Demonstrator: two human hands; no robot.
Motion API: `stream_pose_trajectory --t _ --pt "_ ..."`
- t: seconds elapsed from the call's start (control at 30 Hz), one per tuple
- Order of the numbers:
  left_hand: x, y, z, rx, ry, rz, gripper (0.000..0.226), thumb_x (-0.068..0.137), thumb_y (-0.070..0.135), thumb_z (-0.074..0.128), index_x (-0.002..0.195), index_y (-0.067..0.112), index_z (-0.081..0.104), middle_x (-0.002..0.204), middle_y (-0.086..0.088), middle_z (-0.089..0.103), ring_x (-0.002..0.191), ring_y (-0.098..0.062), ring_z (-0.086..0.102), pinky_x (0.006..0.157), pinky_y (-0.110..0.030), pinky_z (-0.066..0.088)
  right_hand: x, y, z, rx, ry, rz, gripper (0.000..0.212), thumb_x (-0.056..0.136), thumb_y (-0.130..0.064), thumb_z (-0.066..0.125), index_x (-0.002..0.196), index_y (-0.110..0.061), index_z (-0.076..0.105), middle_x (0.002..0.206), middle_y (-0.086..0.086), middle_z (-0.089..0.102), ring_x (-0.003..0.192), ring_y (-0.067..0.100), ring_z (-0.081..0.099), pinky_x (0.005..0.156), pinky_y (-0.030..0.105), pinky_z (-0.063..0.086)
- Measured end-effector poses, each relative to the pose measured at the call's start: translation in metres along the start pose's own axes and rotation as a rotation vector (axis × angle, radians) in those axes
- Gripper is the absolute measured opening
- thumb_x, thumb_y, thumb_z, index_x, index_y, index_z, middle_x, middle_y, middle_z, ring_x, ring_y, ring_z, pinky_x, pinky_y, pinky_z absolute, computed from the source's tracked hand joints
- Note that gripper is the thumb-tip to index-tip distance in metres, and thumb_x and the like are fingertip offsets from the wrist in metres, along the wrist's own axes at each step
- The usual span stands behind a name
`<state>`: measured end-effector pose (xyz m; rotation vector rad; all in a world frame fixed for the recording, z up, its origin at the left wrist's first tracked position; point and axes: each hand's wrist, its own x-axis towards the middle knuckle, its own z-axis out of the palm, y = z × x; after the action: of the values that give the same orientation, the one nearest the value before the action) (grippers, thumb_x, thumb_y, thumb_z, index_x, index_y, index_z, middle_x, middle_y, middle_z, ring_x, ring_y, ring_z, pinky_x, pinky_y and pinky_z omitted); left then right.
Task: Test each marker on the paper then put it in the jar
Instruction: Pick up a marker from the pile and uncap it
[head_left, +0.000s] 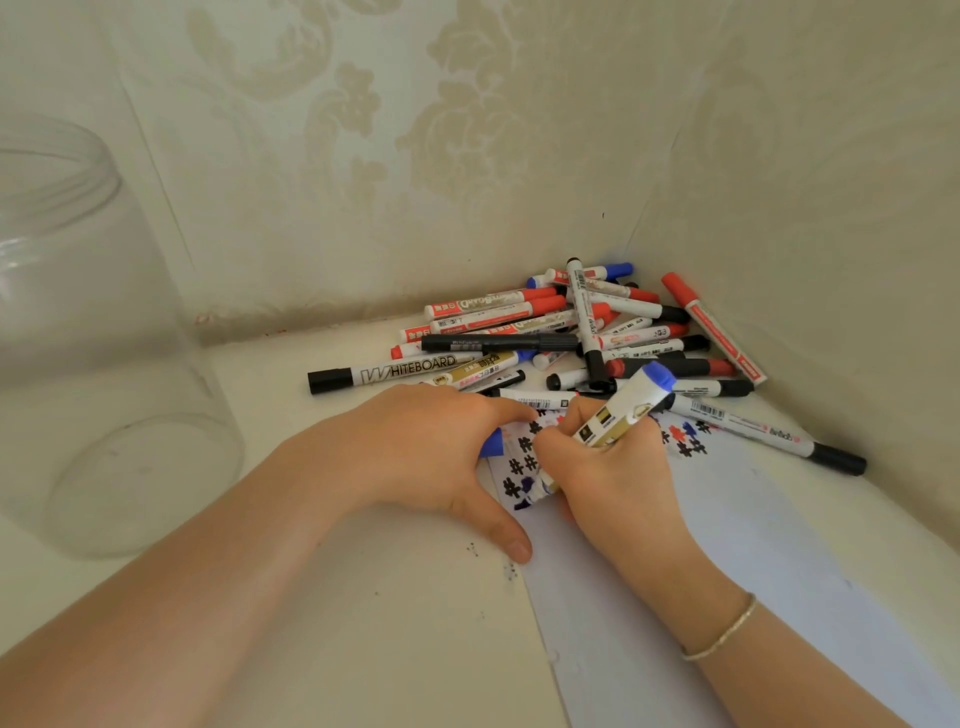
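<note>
While right hand (618, 467) grips blue marker (631, 402), "WHITEBOARD" marker (395, 371) nearby, left hand (431, 447) pinching cap (492, 441).

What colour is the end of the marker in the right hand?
Blue, on the marker; head view.

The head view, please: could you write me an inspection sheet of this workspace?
Surface: pale tabletop, a few dark specks near the paper.
Job's things: white paper with blue, black and red test marks; clear jar at left, no markers seen inside; blue marker uncapped, tip down on the paper.
Clutter: marker pile in the corner.
Grippers: right hand holds the blue marker; left hand rests on the paper's edge, gripping a blue cap.
Cables: nothing seen.
Surroundings: patterned wall; bracelet on right wrist.
</note>
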<state>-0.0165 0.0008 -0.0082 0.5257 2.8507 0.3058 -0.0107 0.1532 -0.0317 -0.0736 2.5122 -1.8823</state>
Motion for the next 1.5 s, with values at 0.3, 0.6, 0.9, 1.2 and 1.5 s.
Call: stream_pose_trajectory --t 0.3,0.6,0.9,1.2,1.5 --pt "0.002 0.001 -0.001 -0.016 -0.033 0.000 0.108 0.050 0.079 0.069 0.142 0.048 0.024 0.096 0.026 0.055 0.083 -0.003 0.041 0.073 -0.021 0.034 -0.002 -0.001 0.000 0.001 -0.051 -0.006 0.021 0.077 0.004 0.058 0.061 -0.005 0.046 0.055 0.012 0.045 0.042 0.015 0.038 0.039 0.017 0.033" --pt "0.002 0.000 0.001 -0.020 -0.027 0.023 0.107 0.049 0.080 0.069 0.142 0.049 0.024 0.121 0.022 0.056 0.091 -0.004 0.049 0.075 -0.021 0.036 -0.002 -0.005 -0.002 0.043 -0.066 0.032 0.027 0.079 0.004 0.058 0.057 -0.008 0.046 0.049 0.011 0.051 0.032 0.011 0.043 0.034 0.017 0.036" --pt "0.001 -0.001 0.001 -0.029 -0.010 0.029 0.110 0.048 0.081 0.068 0.142 0.049 0.022 0.132 0.021 0.052 0.113 -0.010 0.054 0.084 -0.023 0.040 0.000 -0.003 -0.002 0.047 -0.028 0.020 0.027 0.079 0.003 0.058 0.058 -0.009 0.045 0.051 0.009 0.048 0.032 0.009 0.042 0.034 0.015 0.034" --pt "0.001 0.001 -0.001 -0.002 -0.028 0.003 0.107 0.049 0.081 0.067 0.141 0.050 0.023 0.114 0.022 0.058 0.087 -0.005 0.050 0.071 -0.021 0.035 0.008 0.006 -0.010 0.263 -0.018 0.008 0.013 0.082 0.001 0.060 0.070 0.001 0.053 0.052 0.016 0.048 0.034 0.013 0.034 0.035 0.018 0.027" --pt "0.003 0.000 0.005 -0.361 0.063 -0.068 0.036 0.081 0.056 0.061 0.102 0.035 0.040 0.080 0.011 0.052 0.067 -0.006 0.046 0.062 -0.024 0.038 0.017 0.000 -0.025 0.963 -0.037 0.169 0.023 0.087 -0.022 0.054 0.074 -0.005 0.061 0.058 0.005 0.058 0.047 0.015 0.051 0.046 0.023 0.045"
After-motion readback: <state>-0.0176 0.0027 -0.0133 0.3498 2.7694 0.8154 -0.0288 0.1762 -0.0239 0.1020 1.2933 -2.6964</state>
